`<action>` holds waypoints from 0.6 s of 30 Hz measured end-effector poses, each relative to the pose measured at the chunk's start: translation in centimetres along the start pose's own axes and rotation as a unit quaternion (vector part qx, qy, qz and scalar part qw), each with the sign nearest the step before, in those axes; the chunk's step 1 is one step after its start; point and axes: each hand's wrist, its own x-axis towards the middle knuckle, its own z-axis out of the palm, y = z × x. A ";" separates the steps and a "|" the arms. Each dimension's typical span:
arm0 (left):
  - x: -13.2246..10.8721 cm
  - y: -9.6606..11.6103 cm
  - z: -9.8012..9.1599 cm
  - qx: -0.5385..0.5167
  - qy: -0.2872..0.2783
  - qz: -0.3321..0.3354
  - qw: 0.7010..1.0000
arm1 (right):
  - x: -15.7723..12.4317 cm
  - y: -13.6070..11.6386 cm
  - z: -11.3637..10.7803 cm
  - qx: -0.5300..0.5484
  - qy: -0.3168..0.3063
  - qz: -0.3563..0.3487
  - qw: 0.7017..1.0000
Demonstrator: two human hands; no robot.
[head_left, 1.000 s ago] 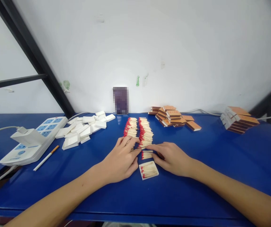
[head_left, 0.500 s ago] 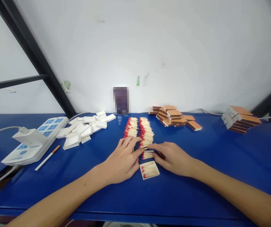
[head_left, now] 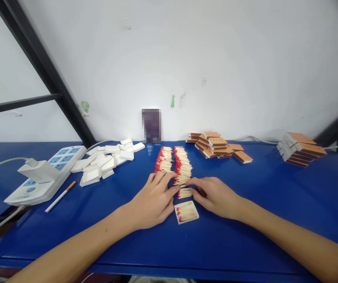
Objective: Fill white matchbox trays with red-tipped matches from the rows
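Surface: blue surface (head_left: 245,220) against a white wall, with black frame bars at the left and far right.
Match rows: two rows of red-tipped matches (head_left: 173,162) lay mid-surface, side by side, running away from the person.
Left hand: left hand (head_left: 152,201) lay palm down at the near end of the rows. Its fingers (head_left: 159,177) were spread loose over the match ends and gripped nothing.
Right hand: right hand (head_left: 216,196) sat just right of the rows with its fingers curled. The forefinger tip touched the near end of the right row.
Small bundle: small bundle of matches (head_left: 184,193) lay between the two thumbs and touched both. Couldn't tell whether the right fingers pinched it.
Tray: open white tray (head_left: 186,212) lay flat, part filled with matches. It was just nearer than the bundle, between the hands.
Empty trays: loose pile of white trays (head_left: 104,161) sat left of the rows.
Sleeves: heap of orange box sleeves (head_left: 216,145) sat at the back right, with a second stack (head_left: 300,149) well apart at the far right.
Left edge: power strip (head_left: 45,173) had a plug in it, and a cigarette (head_left: 59,196) lay just beside it.
Back: a blurred dark object (head_left: 151,125) stood against the wall.
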 end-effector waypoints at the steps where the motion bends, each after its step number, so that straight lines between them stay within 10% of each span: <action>1: 0.0 0.0 0.0 -0.001 -0.001 0.000 1.000 | 0.0 0.0 0.0 0.004 0.000 0.001 1.000; 18: 0.0 0.1 -0.1 -0.003 -0.007 0.012 1.000 | 0.0 0.0 0.1 0.005 -0.005 0.006 1.000</action>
